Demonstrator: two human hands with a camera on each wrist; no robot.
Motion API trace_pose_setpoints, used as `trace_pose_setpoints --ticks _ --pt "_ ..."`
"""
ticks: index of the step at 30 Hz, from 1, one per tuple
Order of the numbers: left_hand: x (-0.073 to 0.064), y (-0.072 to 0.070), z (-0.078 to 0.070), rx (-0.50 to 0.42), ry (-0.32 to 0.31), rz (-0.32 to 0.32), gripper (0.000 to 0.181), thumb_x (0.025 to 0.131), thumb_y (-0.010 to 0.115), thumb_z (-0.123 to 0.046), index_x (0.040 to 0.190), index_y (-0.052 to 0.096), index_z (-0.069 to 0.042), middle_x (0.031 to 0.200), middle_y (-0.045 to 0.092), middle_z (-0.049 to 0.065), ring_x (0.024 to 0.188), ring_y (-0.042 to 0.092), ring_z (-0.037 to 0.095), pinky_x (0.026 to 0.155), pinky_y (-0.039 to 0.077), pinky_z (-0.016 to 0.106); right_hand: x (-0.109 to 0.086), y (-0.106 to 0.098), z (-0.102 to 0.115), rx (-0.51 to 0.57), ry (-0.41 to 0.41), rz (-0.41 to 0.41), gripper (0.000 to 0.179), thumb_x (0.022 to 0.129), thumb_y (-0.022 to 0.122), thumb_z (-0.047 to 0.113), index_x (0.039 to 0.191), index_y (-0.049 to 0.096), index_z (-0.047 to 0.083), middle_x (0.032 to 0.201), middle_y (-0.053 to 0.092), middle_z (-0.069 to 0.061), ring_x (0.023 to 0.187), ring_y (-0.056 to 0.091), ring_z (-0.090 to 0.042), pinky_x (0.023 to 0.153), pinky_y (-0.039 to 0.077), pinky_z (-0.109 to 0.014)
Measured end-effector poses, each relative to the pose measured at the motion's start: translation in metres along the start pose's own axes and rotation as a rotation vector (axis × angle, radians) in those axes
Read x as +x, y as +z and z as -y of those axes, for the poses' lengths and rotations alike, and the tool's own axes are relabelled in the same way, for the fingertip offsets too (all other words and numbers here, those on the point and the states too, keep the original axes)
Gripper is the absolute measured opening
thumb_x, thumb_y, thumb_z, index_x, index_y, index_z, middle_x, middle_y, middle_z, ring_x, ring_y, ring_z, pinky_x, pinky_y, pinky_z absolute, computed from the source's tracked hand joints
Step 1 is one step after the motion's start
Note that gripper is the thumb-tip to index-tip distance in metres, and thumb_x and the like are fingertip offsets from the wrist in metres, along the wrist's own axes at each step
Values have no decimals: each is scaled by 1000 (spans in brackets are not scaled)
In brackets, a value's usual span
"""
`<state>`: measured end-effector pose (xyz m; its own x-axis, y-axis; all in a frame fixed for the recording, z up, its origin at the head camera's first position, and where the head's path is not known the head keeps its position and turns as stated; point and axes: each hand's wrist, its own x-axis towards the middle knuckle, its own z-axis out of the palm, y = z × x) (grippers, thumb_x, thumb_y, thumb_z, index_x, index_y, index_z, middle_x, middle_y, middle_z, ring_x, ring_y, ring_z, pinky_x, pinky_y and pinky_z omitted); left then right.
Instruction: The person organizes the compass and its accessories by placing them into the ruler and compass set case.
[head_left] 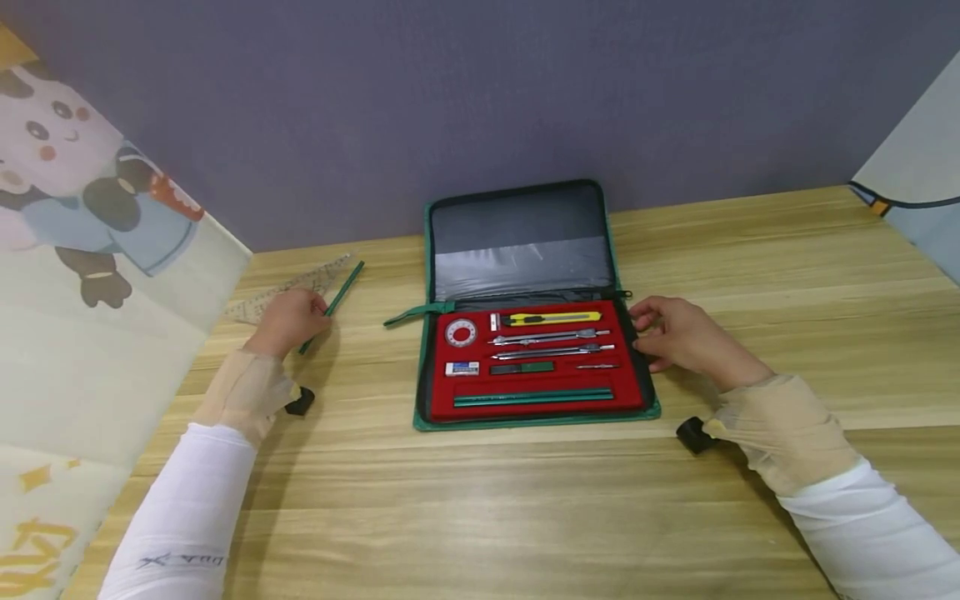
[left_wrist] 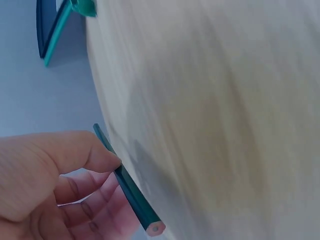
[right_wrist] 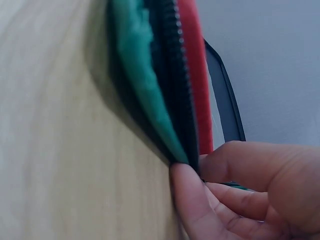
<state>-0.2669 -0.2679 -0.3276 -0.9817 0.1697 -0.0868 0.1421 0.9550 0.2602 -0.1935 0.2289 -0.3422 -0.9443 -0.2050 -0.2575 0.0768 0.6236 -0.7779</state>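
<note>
A green pencil (left_wrist: 134,195) is pinched between the thumb and fingers of my left hand (head_left: 291,321), close above the table at the left. Beside that hand lies a clear set square (head_left: 255,304), partly covered by it. My right hand (head_left: 678,333) pinches the right zippered edge of an open green case (right_wrist: 145,75). In the case's red tray (head_left: 536,379) sit a yellow utility knife (head_left: 558,318), a round white dial-like piece (head_left: 461,332), two compass-like metal tools (head_left: 551,337), an eraser (head_left: 461,368), a dark green small box (head_left: 521,367) and more green pencils (head_left: 532,398).
Behind the case's raised lid (head_left: 521,225) stands a grey-purple panel (head_left: 510,100). A green strap (head_left: 416,312) sticks out leftward from the case onto the wooden table (head_left: 510,508). A wall with cartoon figures (head_left: 97,192) borders the left side. A dark cable (head_left: 915,204) runs at the far right.
</note>
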Motion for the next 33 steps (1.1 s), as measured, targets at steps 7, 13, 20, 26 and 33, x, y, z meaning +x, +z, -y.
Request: trace_pose_setpoints --ticks 7,13,20,26,33 --pt "-3 0 -25 -9 35 21 22 88 60 -8 102 60 8 94 62 22 84 59 34 75 46 46 0 1 0 6 -9 -4 49 86 58 -2 130 40 -12 110 45 -24 73 56 -16 56 55 -32" --pt "-5 2 -47 -31 103 12 22 87 61 -8 105 60 5 98 63 21 85 60 32 74 47 44 0 1 1 -4 -4 -8 49 86 59 -3 129 40 -12 110 45 -24 72 56 -16 56 55 -31" --pt "-10 4 -70 -23 217 -32 17 85 61 -7 101 63 -1 94 65 14 82 62 26 71 48 41 0 0 0 -10 -5 -2 49 86 58 -2 130 39 -12 111 45 -24 73 56 -16 56 55 -31" --pt "-16 5 -89 -45 294 -37 17 80 61 -3 97 64 -2 88 65 9 77 61 22 69 48 37 1 0 1 -10 -1 -3 49 86 58 -2 130 39 -12 111 44 -24 73 55 -16 56 55 -31" --pt "-26 7 -114 -58 376 -21 17 77 59 -1 93 64 -2 85 64 7 72 57 18 67 47 34 1 0 1 -13 3 -2 49 86 57 -3 130 39 -12 111 44 -24 73 56 -17 56 55 -31"
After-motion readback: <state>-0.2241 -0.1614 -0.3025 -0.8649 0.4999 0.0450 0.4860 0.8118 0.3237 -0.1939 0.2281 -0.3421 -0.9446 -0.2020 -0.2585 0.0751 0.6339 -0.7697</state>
